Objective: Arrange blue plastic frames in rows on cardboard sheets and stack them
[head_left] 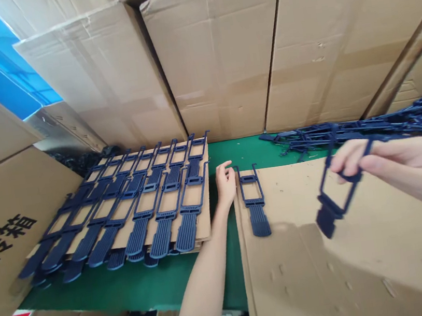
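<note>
In the head view, my right hand [360,157] pinches a dark blue plastic frame piece [333,203] by its sides, above a cardboard sheet [302,281]. The piece tilts, its solid tab pointing down and left, slightly blurred. A matching frame piece [259,219] lies flat near the sheet's left edge, ribbed tab toward me. Beside it, my left hand [226,181] rests at the sheet's edge, fingers loosely bent and apart, with nothing visible in them. To its left, overlapping rows of the same pieces [142,230] cover another cardboard sheet [208,205].
A tangled heap of dark blue pieces [405,117] lies at the back right on the green tabletop [229,150]. Tall cardboard boxes [216,58] wall off the back. Another box [4,223] with black printed characters stands at the left.
</note>
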`<state>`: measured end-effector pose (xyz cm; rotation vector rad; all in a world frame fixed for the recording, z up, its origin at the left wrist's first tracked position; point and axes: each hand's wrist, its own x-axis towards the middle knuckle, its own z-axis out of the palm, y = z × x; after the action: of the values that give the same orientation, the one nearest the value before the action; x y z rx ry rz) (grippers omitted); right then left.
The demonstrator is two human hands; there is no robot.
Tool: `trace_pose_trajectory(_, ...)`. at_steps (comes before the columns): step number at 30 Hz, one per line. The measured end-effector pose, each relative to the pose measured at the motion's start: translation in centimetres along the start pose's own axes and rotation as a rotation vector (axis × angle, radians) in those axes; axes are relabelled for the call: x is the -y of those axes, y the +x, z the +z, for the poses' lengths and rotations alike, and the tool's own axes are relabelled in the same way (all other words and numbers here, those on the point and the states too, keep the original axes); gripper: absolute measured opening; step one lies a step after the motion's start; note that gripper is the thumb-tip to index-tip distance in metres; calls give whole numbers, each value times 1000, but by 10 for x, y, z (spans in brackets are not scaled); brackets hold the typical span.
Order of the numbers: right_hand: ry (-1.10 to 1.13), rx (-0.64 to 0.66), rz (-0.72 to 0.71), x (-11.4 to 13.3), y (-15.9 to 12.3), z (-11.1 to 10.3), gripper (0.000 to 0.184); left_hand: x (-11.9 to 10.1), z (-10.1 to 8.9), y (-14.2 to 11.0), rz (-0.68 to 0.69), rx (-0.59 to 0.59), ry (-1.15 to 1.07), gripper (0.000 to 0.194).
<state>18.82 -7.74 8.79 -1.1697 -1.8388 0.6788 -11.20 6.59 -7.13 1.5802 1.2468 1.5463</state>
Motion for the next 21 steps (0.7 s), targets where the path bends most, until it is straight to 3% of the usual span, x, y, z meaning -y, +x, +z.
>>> trace_pose_trajectory(2,79,214,-91,5,33,13,29,-5,-1,-3,12,-16,24,28)
trace_pose_trajectory(6,397,480,-162,12,93,45,35,-17,-2,-8,43,8,64,21)
trace_pose_trajectory(9,683,544,-158,8,124,71,37,-24,-2,-12,62,46,93,19)
trace_pose_trajectory(13,804,606,-66,-9,141,92,32,-30,-3,-15,71,74,128,18)
trace_pose_trajectory(21,696,658,73,-34,142,89,38,-29,-2,-14,35,131,132,24)
